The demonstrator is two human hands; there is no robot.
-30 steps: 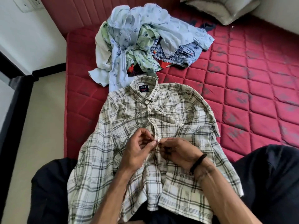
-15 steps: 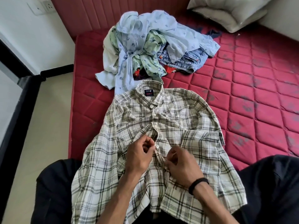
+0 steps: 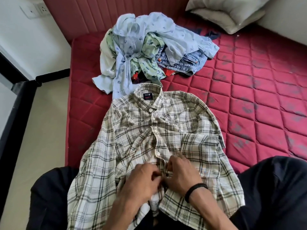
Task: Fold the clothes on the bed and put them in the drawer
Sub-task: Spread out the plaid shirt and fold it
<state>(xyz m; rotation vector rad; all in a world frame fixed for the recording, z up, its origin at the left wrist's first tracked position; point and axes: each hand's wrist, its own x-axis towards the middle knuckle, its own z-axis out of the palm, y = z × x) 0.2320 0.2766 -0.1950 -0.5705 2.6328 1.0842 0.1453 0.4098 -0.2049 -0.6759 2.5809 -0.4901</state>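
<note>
Plaid shirt [image 3: 149,138] lies face up on the near part of the bed [image 3: 249,97], collar far, hem hanging over the mattress edge onto the person's lap. Upper placket buttons appear fastened; lower placket not yet closed.

Left hand [image 3: 141,181] and right hand [image 3: 181,175] meet at the placket low on the shirt front. Fingers of both are curled and pinch the two front edges where they meet, thumbs in, apparently working a button. The button itself is hidden between them.

Handling, judged: thin woven cotton, light, soft, limp; it creases and slides over itself, so it will not hold a shape unless laid flat. Not fragile. For folding, best taken at the shoulder seams or side hems, with the sleeves turned in first; the collar is the one stiffer part.

Pile of unfolded clothes [image 3: 144,52] sits just beyond the collar, touching it: pale blue printed shirt on top, green printed one under it, denim at the right. Pillow [image 3: 229,12] at the far right corner. Black wristband [image 3: 196,190] on the right wrist. Drawer not in view.
</note>
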